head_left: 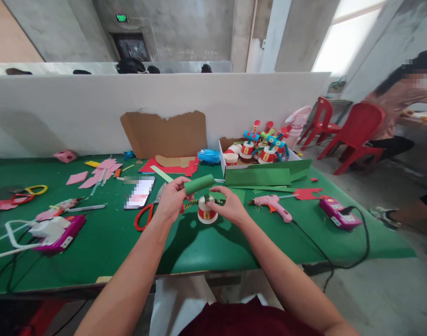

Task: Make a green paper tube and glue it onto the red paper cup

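My left hand (174, 198) is closed on one end of a green paper tube (199, 184), held tilted above a paper cup. The white cup with a red band (207, 212) stands upside down on the green table, with striped green folded strips out to both sides. My right hand (230, 205) is at the cup's top right, thumb and fingers curved around a small dark green piece (209, 198) on top; whether they grip it is hard to tell. Red-handled scissors (144, 217) lie left of the cup, and a pink glue gun (273, 205) lies to the right.
Finished cup figures (266, 147) fill a box behind green card (259, 177). A phone (139, 192), pink paper (106, 169) and a power strip (64, 235) lie left. Another power strip (339, 213) with a cable is right. A person (392, 107) sits beyond red chairs (357, 126).
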Demonstrator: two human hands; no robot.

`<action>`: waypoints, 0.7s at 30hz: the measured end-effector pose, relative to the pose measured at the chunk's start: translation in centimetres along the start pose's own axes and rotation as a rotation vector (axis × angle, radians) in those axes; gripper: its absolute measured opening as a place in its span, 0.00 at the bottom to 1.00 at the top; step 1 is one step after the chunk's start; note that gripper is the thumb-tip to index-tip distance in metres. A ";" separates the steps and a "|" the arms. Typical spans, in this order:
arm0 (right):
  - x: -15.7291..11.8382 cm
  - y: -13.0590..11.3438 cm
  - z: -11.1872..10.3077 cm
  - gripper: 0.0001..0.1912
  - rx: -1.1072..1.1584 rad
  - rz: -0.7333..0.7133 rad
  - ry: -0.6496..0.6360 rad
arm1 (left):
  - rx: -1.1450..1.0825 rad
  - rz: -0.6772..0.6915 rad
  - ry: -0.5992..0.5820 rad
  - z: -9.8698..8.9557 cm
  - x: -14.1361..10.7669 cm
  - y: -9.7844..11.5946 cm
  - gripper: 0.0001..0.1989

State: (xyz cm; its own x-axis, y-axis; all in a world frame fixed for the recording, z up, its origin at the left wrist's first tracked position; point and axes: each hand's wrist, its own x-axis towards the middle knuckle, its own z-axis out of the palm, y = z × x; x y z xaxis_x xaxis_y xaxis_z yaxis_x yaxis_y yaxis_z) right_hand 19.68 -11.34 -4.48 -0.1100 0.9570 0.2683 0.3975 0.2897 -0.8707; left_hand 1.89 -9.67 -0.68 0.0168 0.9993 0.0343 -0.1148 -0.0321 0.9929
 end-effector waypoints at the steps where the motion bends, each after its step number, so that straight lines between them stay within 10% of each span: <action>1: 0.1 0.1 0.4 0.17 -0.026 0.006 -0.007 | 0.015 0.014 -0.013 0.2 0.2 -0.1 0.11; 21: 0.9 3.0 1.9 0.11 0.190 0.081 -0.030 | 0.325 0.370 -0.153 -1.1 3.1 -3.3 0.06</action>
State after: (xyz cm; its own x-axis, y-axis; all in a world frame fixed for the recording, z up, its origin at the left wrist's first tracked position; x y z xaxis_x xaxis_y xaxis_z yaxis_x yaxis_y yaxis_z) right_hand 19.10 -9.58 -7.64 -0.1129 0.9765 0.1838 0.2271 0.2054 -0.9520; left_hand 1.21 -6.45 -3.98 0.1815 0.9063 0.3817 0.1741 -0.4116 0.8946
